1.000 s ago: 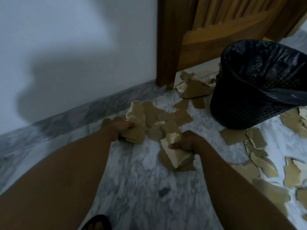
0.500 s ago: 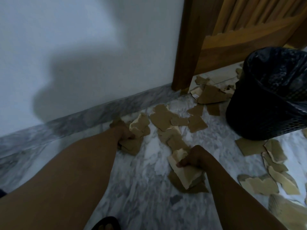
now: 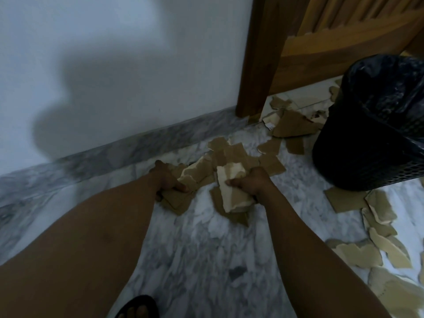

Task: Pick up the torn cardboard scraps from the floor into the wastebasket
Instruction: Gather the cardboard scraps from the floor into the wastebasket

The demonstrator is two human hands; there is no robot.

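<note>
Torn brown cardboard scraps lie scattered over the marble floor (image 3: 195,249). My left hand (image 3: 166,180) is closed on a wad of scraps (image 3: 177,199) near the skirting. My right hand (image 3: 254,183) grips a stack of pale-faced scraps (image 3: 231,193), low over the floor. Just beyond both hands lies a loose heap of scraps (image 3: 231,154). The black mesh wastebasket (image 3: 371,134), lined with a black bag, stands at the right, about a forearm's length from my right hand.
A wooden door frame post (image 3: 259,56) and a wooden door rise behind the basket, with more scraps (image 3: 291,125) at their foot. Further scraps (image 3: 378,244) spread along the right edge. The white wall (image 3: 114,65) bounds the left. My sandalled foot (image 3: 137,309) shows at the bottom.
Both hands have kept their scraps and drawn closer together, the right hand moving toward the heap near the wall. The view has shifted, so the basket sits further right.
</note>
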